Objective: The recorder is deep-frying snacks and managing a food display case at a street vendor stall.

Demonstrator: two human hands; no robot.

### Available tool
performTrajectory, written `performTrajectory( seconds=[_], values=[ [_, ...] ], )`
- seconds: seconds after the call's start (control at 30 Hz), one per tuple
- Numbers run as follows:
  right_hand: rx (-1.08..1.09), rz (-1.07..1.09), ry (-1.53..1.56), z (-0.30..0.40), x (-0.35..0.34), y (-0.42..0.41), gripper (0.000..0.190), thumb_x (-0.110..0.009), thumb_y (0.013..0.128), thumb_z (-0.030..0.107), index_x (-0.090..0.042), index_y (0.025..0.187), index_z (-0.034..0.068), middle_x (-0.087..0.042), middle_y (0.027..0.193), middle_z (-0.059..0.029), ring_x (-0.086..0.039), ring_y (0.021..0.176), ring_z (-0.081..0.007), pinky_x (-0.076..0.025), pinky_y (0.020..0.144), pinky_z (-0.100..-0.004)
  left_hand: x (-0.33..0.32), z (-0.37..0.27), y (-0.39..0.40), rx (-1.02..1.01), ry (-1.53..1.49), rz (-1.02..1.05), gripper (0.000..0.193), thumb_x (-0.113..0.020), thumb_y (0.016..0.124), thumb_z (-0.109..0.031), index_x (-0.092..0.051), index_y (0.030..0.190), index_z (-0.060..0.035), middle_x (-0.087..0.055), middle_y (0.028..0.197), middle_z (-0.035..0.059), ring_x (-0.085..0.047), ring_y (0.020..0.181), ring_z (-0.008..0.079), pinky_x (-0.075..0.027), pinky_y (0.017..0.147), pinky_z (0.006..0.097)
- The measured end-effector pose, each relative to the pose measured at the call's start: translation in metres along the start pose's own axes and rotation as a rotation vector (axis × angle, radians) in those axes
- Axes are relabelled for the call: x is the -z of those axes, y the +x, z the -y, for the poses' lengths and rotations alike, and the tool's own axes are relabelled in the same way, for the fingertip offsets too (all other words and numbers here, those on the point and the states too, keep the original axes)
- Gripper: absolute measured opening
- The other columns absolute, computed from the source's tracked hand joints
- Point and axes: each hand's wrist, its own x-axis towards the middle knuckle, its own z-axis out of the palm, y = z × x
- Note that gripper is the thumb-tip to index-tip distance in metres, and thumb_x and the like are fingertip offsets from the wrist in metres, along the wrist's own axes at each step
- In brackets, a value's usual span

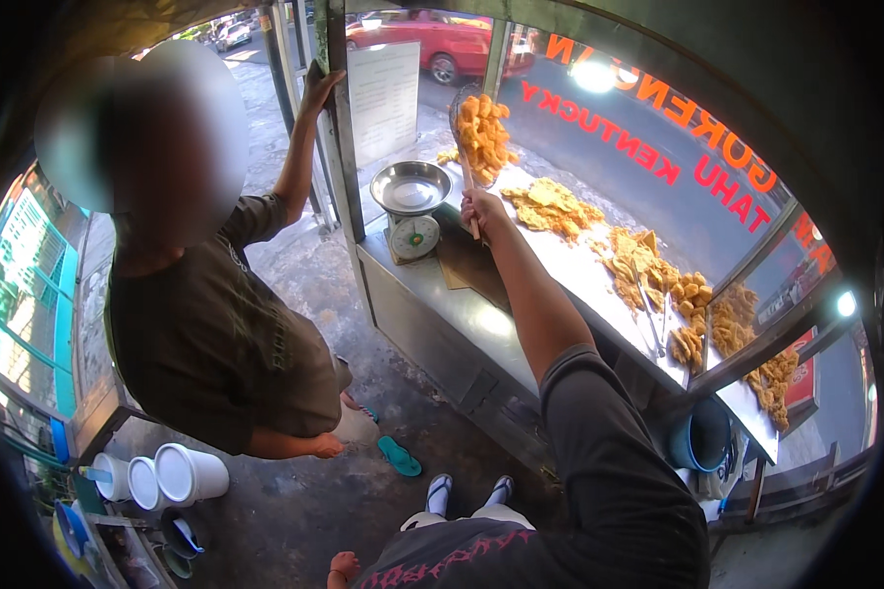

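Note:
My right hand (484, 210) is closed around the wooden handle of a wire skimmer (457, 118), arm stretched over the display case. Golden fried pieces (484, 136) fill the skimmer's mesh bowl, which is held above the far left end of the white display surface (574, 283). Just left of that hand stands a dial scale (414, 237) with a round metal pan (411, 188). Flat fried fritters (552, 206) lie in a pile to the right of the skimmer. Low at my side hangs my left hand (344, 565), its fingers loosely curled and partly hidden.
Metal tongs (650, 313) rest beside more fritters (633, 258). Another person (221, 331) stands at left, one hand on the case's post (333, 88). White lidded buckets (191, 473) and a green sandal (399, 456) are on the floor. Lettered glass (656, 118) fronts the case.

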Motion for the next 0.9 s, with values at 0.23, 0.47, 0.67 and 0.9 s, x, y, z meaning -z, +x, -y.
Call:
performTrajectory(
  seconds=[0.23, 0.47, 0.67, 0.9],
  values=[
    [-0.005, 0.053, 0.150, 0.004, -0.010, 0.016, 0.021, -0.048, 0.089, 0.017, -0.040, 0.072, 0.009, -0.036, 0.052, 0.0053, -0.032, 0.037, -0.0033, -0.027, 0.030, -0.0163, -0.004, -0.017, 0.000, 0.152, -0.289, -0.069, 0.016, -0.053, 0.080, -0.018, -0.055, 0.094, -0.0120, -0.057, 0.078, 0.0046, -0.056, 0.064, 0.0196, -0.047, 0.052, 0.0375],
    [0.102, 0.085, 0.250, 0.001, 0.019, 0.003, 0.017, -0.050, 0.089, 0.022, -0.045, 0.089, 0.005, -0.034, 0.052, 0.0065, -0.033, 0.038, -0.0020, -0.027, 0.031, -0.0156, 0.003, -0.043, 0.021, 0.282, -0.571, -0.120, 0.021, -0.050, 0.082, -0.020, -0.056, 0.100, -0.0110, -0.059, 0.082, 0.0045, -0.058, 0.066, 0.0189, -0.048, 0.052, 0.0362],
    [0.200, 0.122, 0.251, -0.040, 0.061, -0.023, 0.036, -0.050, 0.091, 0.033, -0.044, 0.110, 0.003, -0.026, 0.054, 0.0053, -0.026, 0.039, -0.0037, -0.024, 0.034, -0.0173, 0.018, -0.041, 0.027, 0.290, -0.612, -0.125, 0.023, -0.049, 0.084, -0.022, -0.057, 0.102, -0.0110, -0.060, 0.084, 0.0043, -0.061, 0.069, 0.0188, -0.048, 0.052, 0.0353],
    [0.212, 0.302, 0.315, -0.051, 0.098, -0.058, 0.045, -0.050, 0.091, 0.031, -0.038, 0.125, 0.004, -0.027, 0.052, 0.0056, -0.027, 0.037, -0.0026, -0.025, 0.031, -0.0161, -0.029, -0.038, 0.034, 0.454, -0.835, -0.043, 0.023, -0.053, 0.084, -0.026, -0.058, 0.103, -0.0143, -0.060, 0.084, 0.0045, -0.059, 0.072, 0.0196, -0.048, 0.058, 0.0368]
  ],
)
